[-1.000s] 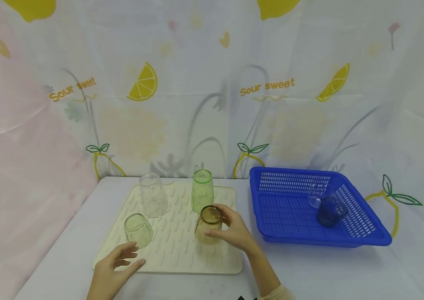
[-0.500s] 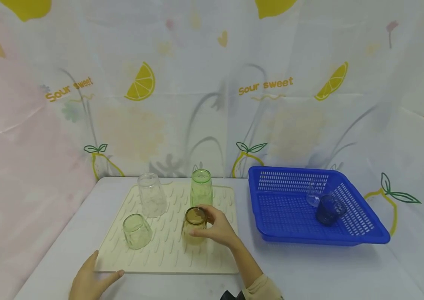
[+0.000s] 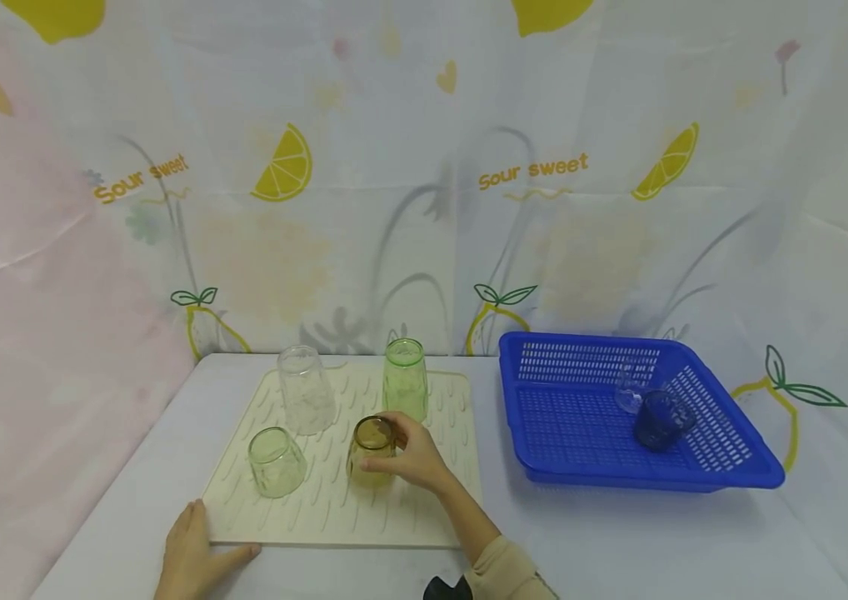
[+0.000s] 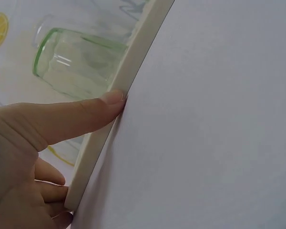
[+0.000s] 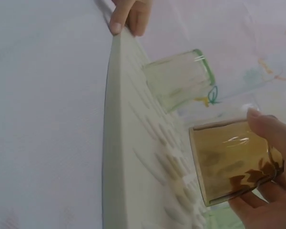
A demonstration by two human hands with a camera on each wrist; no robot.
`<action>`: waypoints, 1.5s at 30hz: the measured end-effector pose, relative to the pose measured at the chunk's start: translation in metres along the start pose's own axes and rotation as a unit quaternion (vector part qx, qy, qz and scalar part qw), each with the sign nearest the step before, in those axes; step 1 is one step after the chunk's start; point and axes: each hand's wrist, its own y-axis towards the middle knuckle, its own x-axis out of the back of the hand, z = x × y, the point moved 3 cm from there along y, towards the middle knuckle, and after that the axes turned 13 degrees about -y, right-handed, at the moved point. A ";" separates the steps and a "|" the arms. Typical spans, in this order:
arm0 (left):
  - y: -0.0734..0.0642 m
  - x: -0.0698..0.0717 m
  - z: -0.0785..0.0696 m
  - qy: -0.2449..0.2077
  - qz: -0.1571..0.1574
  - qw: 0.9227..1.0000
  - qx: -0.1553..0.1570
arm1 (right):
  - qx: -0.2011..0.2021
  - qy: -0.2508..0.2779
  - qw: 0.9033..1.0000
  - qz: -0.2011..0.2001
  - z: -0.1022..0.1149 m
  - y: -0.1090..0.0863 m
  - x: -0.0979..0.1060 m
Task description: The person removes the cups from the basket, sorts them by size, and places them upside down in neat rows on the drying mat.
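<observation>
- The person's right hand (image 3: 415, 454) has hold of an amber glass (image 5: 224, 160), thumb on one side and fingers curled round the other.
- That glass is over the front half of the cream ridged mat (image 3: 319, 517), to the right of the short pale green glass (image 3: 277, 467) and in front of the tall green glass (image 3: 405, 379). It is very close to the surface, but I can't tell whether it touches.
- The left hand (image 3: 192, 554) is at the mat's near left corner, thumb and fingers spread wide apart. Its thumb presses the front edge, while the fingers lie along the left side.
- The short pale green glass stands on the mat, well apart from the amber one.
- Farther back, a tall clear glass (image 3: 307, 396) stands on the left half of the mat and the tall green glass on the right half; both have their narrower ends up.
- Right of the mat, on the white table (image 3: 581, 542), sits a blue basket (image 3: 559, 429). Near its right side are a dark glass (image 3: 660, 421), tilted, and a clear glass piece (image 3: 628, 396) just behind it, its shape hard to make out.
- A cloth printed with lemons (image 3: 394, 250) hangs behind everything.
- A beige sleeve (image 3: 510, 571) shows on the right arm.
</observation>
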 end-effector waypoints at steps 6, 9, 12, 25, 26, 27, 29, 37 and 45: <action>0.000 0.001 0.005 0.013 -0.005 0.999 -0.032 | -0.006 0.012 1.000 -0.007 0.019 -0.003 0.000; 0.001 0.002 0.008 0.023 -0.004 0.999 -0.028 | -0.012 0.008 1.000 -0.005 0.026 -0.004 0.000; 0.002 0.003 0.011 0.019 0.001 1.000 -0.014 | -0.009 -0.006 1.000 -0.006 0.019 -0.001 -0.006; 0.005 -0.001 0.022 -0.031 -0.004 0.999 -0.021 | -0.002 -0.066 0.997 -0.036 -0.009 0.006 -0.028; 0.004 -0.001 0.022 -0.031 -0.006 0.999 -0.023 | -0.001 -0.073 0.997 -0.035 -0.010 0.006 -0.029; 0.004 -0.001 0.022 -0.032 -0.007 0.999 -0.024 | 0.000 -0.080 0.996 -0.033 -0.010 0.006 -0.029; 0.003 -0.001 0.022 -0.025 -0.011 0.999 -0.026 | -0.001 -0.095 0.995 -0.025 -0.011 0.005 -0.030; 0.000 0.000 0.020 -0.001 -0.037 0.998 -0.057 | -0.019 -0.121 0.992 0.007 -0.017 0.002 -0.032; 0.000 0.001 0.020 -0.021 -0.031 0.998 -0.053 | -0.026 -0.117 0.993 -0.003 -0.019 0.000 -0.035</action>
